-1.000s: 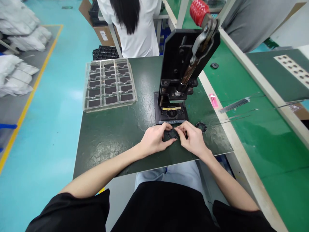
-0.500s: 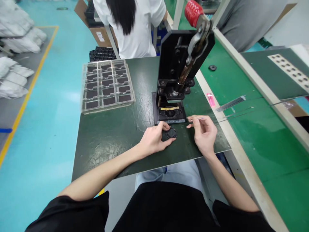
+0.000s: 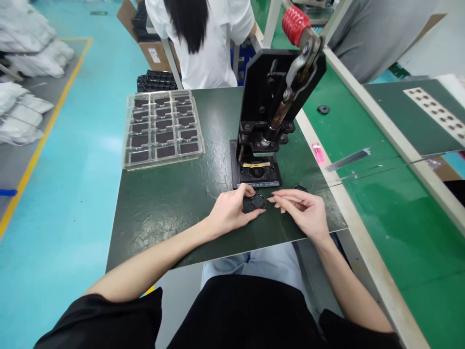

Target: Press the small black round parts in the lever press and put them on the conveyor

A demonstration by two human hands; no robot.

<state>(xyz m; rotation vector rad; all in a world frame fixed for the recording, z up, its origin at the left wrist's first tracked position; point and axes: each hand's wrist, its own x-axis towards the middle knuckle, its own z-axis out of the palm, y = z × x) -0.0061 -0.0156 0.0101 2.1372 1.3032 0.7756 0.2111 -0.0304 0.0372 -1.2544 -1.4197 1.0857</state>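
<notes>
Black and round, the small part point(image 3: 257, 201) sits between the left hand's point(image 3: 230, 208) thumb and fingers, perhaps to keep it still. The right hand's point(image 3: 307, 211) fingertips nearly meet beside it; I can't tell if they hold anything.

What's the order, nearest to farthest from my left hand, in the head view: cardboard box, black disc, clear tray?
From your left hand:
1. Black disc: at its fingertips.
2. Clear tray: ahead, to the left.
3. Cardboard box: beyond the tray, past the table's far edge.
</notes>
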